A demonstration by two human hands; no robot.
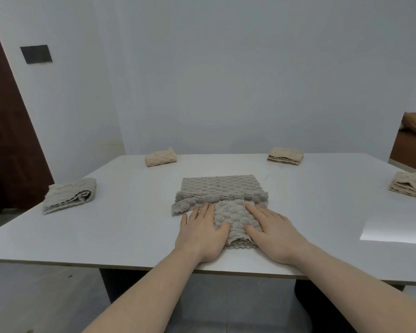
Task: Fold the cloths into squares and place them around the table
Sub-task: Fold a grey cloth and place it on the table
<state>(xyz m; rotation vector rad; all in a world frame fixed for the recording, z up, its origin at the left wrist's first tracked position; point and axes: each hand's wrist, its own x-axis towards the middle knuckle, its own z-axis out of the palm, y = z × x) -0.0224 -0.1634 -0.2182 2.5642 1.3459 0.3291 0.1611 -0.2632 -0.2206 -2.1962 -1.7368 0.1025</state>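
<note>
- Both forearms reached in from the near edge of the white table, bare to the wrist.
- The left hand lay flat, its fingers straight and slightly spread, holding nothing; the fingertips pressed on the left part of the grey cloth and the thumb rested on the folded flap.
- The right hand lay flat in the same way, fingers straight and pointing away from the person, palm down on the right part of the cloth.
- The grey cloth sat in the middle of the table, half folded: its near flap was doubled over and lay under and between the two thumbs, with the zigzag hem showing just below them.
- Beyond the fingertips a fluffy ridge of the cloth ran across, and past it the far part lay flat with its bubbled texture up.
- Well to the left of the left fingers lay a folded pale grey cloth, near the table's left edge.
- Far beyond the left fingers, at the back edge, sat a folded beige cloth.
- Far beyond the right fingers, at the back edge, sat a second folded beige cloth.
- Well to the right of the right fingers, at the right edge, lay a third folded beige cloth.
</note>
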